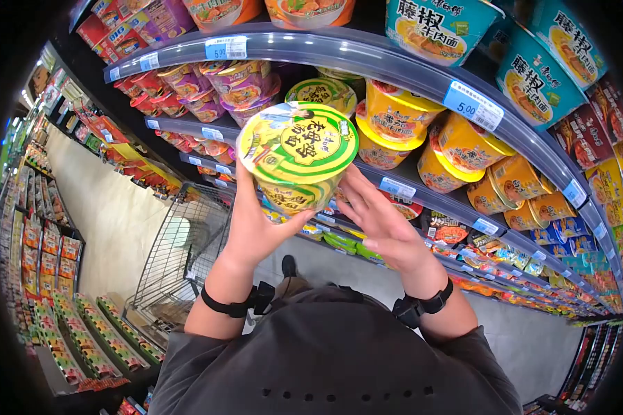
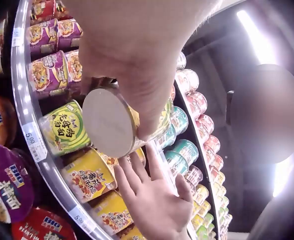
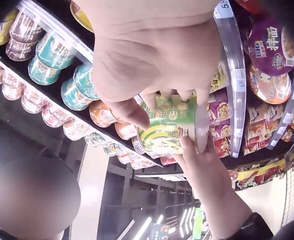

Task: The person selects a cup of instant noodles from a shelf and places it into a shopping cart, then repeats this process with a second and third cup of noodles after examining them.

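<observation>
The person has a green and yellow noodle tub [image 1: 299, 145] up in front of the shelves, at about the middle of the view from the head, lid facing up toward the wearer. The left hand [image 1: 256, 218] does the holding: its thumb lies across the near side of the tub, and the fingers curl round the far side, so that grip is closed on it. That forearm rises from below, wrist fairly straight, with a black band [image 1: 232, 303] round it.

The right hand [image 1: 386, 220] comes in from the other side, palm turned in toward the tub. It's opened out, fingers long and a little spread, thumb held apart, and the fingertips touch the side of the tub without wrapping round it. A second band [image 1: 423, 304] sits on that wrist. From the left wrist you can see the tub's pale round base [image 2: 109, 122], with the right palm open beside it.

Just behind the tub, on the shelf, there's another green tub [image 1: 322, 93]. Purple tubs [image 1: 239, 86] stand to the left, yellow tubs [image 1: 398, 114] to the right, and teal tubs [image 1: 439, 28] higher up. A wire cart [image 1: 180, 242] stands on the floor, left of the person.
</observation>
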The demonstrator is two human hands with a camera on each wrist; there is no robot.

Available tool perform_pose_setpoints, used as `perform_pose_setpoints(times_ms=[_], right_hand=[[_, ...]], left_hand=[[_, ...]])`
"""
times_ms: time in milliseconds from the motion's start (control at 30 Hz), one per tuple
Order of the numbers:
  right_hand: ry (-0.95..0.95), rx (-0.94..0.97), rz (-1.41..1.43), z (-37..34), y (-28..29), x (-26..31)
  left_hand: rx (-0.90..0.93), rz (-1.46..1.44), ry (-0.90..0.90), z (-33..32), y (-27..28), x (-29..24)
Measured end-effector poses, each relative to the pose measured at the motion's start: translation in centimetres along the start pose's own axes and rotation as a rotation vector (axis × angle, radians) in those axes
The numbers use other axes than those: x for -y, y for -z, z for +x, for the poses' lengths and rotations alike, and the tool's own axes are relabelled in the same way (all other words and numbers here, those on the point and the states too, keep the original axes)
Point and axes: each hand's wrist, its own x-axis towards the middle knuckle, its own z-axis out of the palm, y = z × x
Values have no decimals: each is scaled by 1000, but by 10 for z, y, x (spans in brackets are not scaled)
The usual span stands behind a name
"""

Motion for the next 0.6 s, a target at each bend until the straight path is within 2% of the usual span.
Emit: perform_pose_setpoints(times_ms=[100,300,400,533,600], right_hand=[[39,-28,-92,9,2,5],[36,35,-192,27,21,17],[17,0,-203,37,28,20],[8,-30,-219,51,40,23],[14,-40,-226,57,44,22]], left_hand=[[-35,-142,11,15,-6,2],[-49,-101,-59,56,-15,26],[4,-209,2,76,-18,35],[-13,-21,-76,103,-22,57],[9,-51,-54,116,-24,61]])
